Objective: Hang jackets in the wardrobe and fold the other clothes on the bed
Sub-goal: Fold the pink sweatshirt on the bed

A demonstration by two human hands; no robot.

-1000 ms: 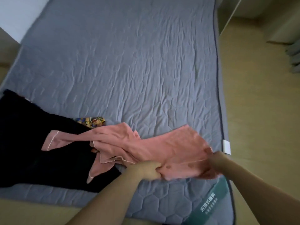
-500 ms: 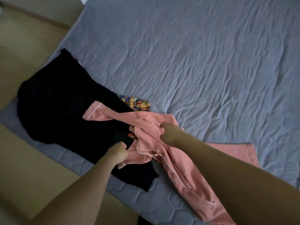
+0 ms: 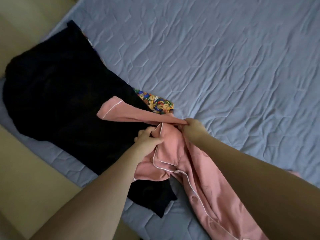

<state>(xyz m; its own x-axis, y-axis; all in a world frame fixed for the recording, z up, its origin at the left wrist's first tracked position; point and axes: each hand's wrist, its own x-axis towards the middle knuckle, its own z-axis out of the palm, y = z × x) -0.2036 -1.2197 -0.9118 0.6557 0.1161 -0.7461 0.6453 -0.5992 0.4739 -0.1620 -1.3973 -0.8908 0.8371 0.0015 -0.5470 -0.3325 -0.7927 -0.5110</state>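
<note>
Both hands have closed in on the bunched upper part of the pink shirt since the earlier frame.

The left hand (image 3: pixel 149 138) grips a white-piped edge of the pink shirt (image 3: pixel 174 148), fingers curled round the cloth. The right hand (image 3: pixel 194 126) pinches a fold of the same shirt just beside it, at the base of a sleeve that lies across the black garment (image 3: pixel 65 94). The shirt runs from the middle of the bed (image 3: pixel 225 58) toward its near edge, buttons showing. The black garment lies along the left edge, partly covering a printed cloth (image 3: pixel 158 104).
</note>
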